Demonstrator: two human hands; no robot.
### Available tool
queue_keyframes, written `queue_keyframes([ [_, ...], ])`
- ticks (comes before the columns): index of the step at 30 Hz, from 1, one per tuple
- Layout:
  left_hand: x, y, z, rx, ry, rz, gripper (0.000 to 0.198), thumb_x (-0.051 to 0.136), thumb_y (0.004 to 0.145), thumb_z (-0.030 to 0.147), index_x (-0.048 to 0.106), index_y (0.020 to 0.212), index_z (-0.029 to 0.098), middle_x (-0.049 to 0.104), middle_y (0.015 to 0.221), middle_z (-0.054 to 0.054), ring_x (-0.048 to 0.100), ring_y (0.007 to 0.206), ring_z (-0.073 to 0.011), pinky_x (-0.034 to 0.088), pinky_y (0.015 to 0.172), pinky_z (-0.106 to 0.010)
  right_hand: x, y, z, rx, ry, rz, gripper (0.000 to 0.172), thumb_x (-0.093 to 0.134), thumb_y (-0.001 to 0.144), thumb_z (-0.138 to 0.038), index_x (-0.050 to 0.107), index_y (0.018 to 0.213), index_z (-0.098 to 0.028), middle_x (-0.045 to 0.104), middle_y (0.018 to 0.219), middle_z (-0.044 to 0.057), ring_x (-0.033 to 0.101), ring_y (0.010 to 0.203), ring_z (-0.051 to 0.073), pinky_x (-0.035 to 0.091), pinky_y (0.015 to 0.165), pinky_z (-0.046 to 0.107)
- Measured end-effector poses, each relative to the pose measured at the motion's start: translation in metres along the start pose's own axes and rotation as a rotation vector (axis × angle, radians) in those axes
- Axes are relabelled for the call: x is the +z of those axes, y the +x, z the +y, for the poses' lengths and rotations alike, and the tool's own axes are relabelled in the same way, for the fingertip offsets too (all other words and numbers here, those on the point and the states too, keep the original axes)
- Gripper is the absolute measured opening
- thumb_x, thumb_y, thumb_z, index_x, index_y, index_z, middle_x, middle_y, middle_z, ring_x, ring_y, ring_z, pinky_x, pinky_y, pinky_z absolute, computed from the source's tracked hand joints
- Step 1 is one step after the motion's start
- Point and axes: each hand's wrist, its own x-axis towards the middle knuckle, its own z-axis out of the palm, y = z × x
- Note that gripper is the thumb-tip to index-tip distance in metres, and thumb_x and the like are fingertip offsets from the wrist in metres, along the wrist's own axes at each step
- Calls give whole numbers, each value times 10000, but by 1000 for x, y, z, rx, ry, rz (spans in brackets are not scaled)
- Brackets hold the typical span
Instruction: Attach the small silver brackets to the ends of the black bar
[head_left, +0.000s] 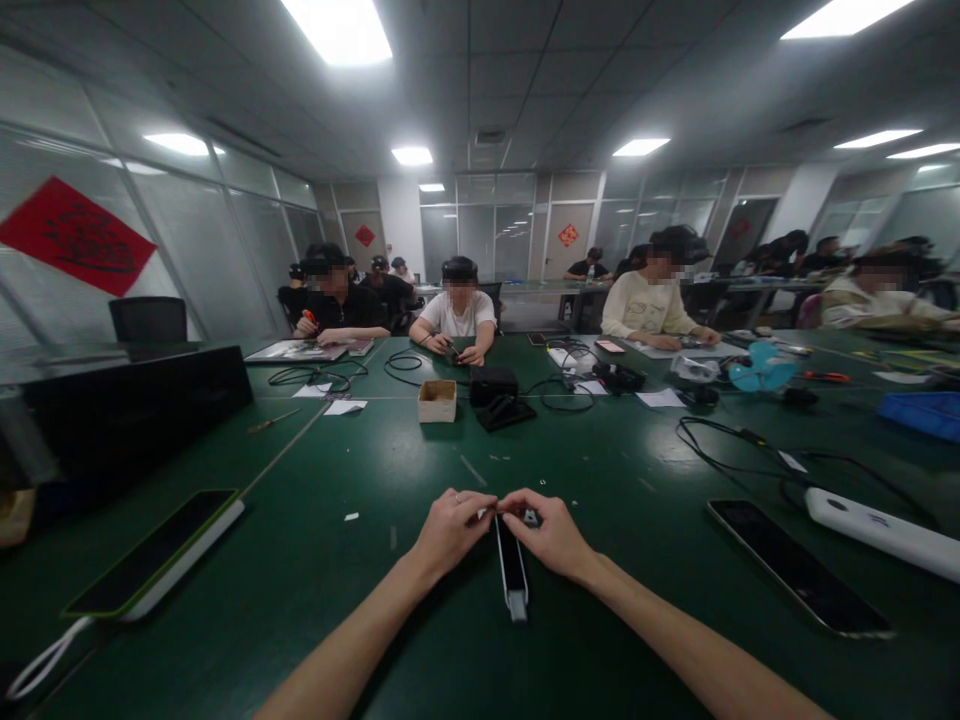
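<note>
In the middle of the table is a narrow, stick-like device (511, 560) with a black face, pale edges and a grey block at its near end. The fingertips of my left hand (457, 530) pinch at its far end from the left. From the right, my right hand (553, 535) pinches at the same end, its thumb along the side of the device. The fingertips of both hands almost meet and hide that end. Small white scraps (532, 517) lie by my right fingers, and another white bit (351, 517) is left of my left hand.
A green-edged phone (161, 550) rests on a white block at left, below a dark monitor (127, 410). On the right are another phone (799, 570), a white power bank (885, 530) and cables. Ahead stand a small open box (437, 402) and a black case (493, 385). Several people sit opposite.
</note>
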Motion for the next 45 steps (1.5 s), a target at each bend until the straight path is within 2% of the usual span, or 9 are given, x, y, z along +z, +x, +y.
queue_keyframes([
  [4,-8,3,-5,-118,14,-95,167,588,822,197,661,973,207,705,884,-12,633,748,-142,452,732,-256,-11,4,11,-86,-179,-8,143,522,838,-220,629,919,-170,662,888,57,612,818,174,494,758,319],
  [7,-15,5,-9,-199,7,-188,151,595,810,210,664,943,190,691,860,-11,613,709,-136,455,707,-243,-25,7,25,-80,-324,-29,139,510,847,-216,620,918,-171,650,877,58,593,803,177,478,737,331],
  [11,-18,6,-13,-231,-12,-270,143,591,802,220,664,922,190,674,838,-1,597,697,-130,448,707,-237,-37,9,40,-51,-438,-156,128,527,845,-248,626,895,-184,637,860,36,566,788,167,448,729,327],
  [14,-15,6,-13,-228,-25,-304,137,596,795,225,668,906,191,655,793,8,582,680,-128,433,670,-224,-37,9,43,-41,-462,-195,125,531,839,-253,630,872,-185,629,829,29,551,780,163,432,728,320],
  [23,-12,5,-10,-287,-93,-328,141,578,811,283,671,871,196,651,786,17,573,677,-124,411,625,-207,-32,9,43,-52,-432,-248,136,518,841,-260,636,847,-193,620,819,26,533,784,162,423,742,322],
  [29,-14,6,-5,-325,-164,-313,123,585,801,240,654,888,187,678,818,23,591,685,-118,430,645,-205,-31,8,48,-65,-431,-247,128,526,838,-252,636,851,-187,620,822,31,533,794,165,419,764,330],
  [39,-12,5,-6,-296,-175,-317,139,569,842,242,660,934,191,690,846,18,619,727,-127,454,680,-219,-30,8,45,-45,-401,-250,137,528,853,-269,636,863,-186,612,826,22,535,791,157,427,751,325],
  [42,-11,5,-7,-303,-181,-301,163,588,834,249,644,974,190,694,907,8,626,749,-128,462,692,-221,-35,10,42,-57,-420,-263,155,525,851,-287,645,875,-192,623,839,27,541,793,162,433,750,329],
  [45,-10,5,-7,-287,-160,-292,190,585,832,268,631,1001,192,691,926,5,618,732,-130,463,687,-231,-49,12,43,-66,-468,-226,170,515,847,-279,650,897,-188,635,857,40,551,802,169,436,754,332],
])
